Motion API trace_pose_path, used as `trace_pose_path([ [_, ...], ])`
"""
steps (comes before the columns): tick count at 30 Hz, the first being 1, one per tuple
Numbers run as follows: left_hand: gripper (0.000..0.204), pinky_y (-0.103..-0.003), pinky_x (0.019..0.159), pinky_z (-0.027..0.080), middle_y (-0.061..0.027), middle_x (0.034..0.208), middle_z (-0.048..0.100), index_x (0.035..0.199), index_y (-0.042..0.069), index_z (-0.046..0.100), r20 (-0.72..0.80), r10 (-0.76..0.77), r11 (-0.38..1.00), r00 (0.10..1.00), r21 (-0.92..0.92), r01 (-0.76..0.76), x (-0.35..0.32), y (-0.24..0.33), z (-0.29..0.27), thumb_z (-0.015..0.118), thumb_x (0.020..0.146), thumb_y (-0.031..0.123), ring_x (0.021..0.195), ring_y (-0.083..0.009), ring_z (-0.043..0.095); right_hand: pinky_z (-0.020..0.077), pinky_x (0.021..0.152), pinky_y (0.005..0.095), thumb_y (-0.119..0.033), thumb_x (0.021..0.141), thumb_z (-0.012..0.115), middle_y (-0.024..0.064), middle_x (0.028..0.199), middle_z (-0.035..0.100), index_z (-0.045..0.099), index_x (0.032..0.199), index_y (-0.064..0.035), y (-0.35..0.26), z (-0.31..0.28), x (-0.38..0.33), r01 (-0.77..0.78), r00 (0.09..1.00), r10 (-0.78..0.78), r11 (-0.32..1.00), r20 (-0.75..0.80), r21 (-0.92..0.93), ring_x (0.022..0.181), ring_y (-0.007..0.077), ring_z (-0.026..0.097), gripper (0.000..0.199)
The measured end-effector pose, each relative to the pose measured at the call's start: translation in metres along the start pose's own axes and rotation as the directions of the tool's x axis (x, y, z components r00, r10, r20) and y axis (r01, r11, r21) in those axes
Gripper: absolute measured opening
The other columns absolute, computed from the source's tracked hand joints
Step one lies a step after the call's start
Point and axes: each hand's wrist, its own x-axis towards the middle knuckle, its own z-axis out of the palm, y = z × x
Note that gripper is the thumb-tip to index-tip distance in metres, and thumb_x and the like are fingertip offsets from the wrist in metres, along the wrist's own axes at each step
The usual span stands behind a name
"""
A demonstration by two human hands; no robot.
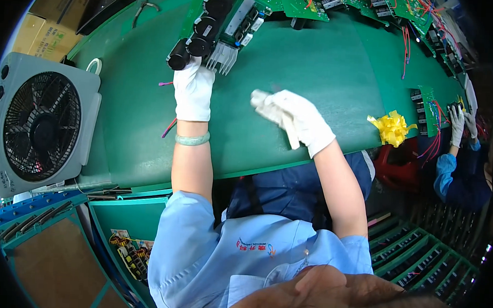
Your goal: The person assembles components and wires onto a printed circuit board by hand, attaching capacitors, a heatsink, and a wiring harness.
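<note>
My left hand [194,92], in a white glove and closed, grips the near edge of a green circuit board [231,27]. Large black cylindrical capacitors and finned silver heat sinks stand on this board. The gloved fingers are partly hidden beneath the parts. Over the green mat, right of the board and apart from it, my gloved right hand [301,118] is closed around a slim cream-coloured stick-like tool [290,132]. The tool's lower end sticks out below the palm. Its other end is blurred, so its kind is unclear.
Several circuit boards with red wires [388,8] line the table's far edge. A grey box fan [42,124] stands at left. A yellow ribbon bundle [393,128] lies near the right edge. At far right, a co-worker's gloved hands [457,123] handle wired parts.
</note>
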Motion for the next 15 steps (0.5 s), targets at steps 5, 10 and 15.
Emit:
trace_pose_path([
  [5,0.035,-0.033,0.073,0.047,-0.0117,0.091,0.063,0.108,0.004,0.059,0.006,-0.026,0.996,1.000,-0.080,0.027,0.000,-0.010,0.006,0.060,0.074,-0.004,0.080,-0.0264,0.059,0.0461,0.093,0.0320,-0.015,0.088,0.057,0.0218,0.119,0.055,0.055,0.104,0.0083,0.020,0.015,-0.028,-0.509,0.848,0.521,0.852,0.099,-0.127,0.107,0.0249,0.057,0.028],
  [10,0.039,-0.032,0.073,0.047,-0.0106,0.090,0.063,0.108,0.005,0.059,-0.068,0.062,0.995,0.996,-0.079,-0.067,0.002,-0.012,-0.004,0.063,0.071,-0.006,0.079,-0.0259,0.059,0.0521,0.080,0.0297,-0.026,0.092,0.051,0.0248,0.121,0.054,0.050,0.117,0.0080,-0.024,0.029,-0.055,-0.514,0.581,0.803,0.488,0.134,-0.705,0.104,0.0261,0.061,0.042],
  [15,0.043,-0.032,0.075,0.047,-0.0108,0.094,0.063,0.109,0.006,0.059,-0.045,-0.029,0.978,0.999,-0.208,0.019,0.005,-0.014,-0.004,0.065,0.069,-0.007,0.081,-0.0262,0.060,0.0402,0.100,0.0435,-0.012,0.089,0.052,0.0233,0.126,0.051,0.058,0.103,0.0088,-0.075,-0.004,-0.008,-0.038,0.999,0.037,0.999,-0.014,-0.037,0.117,0.0335,0.050,0.026],
])
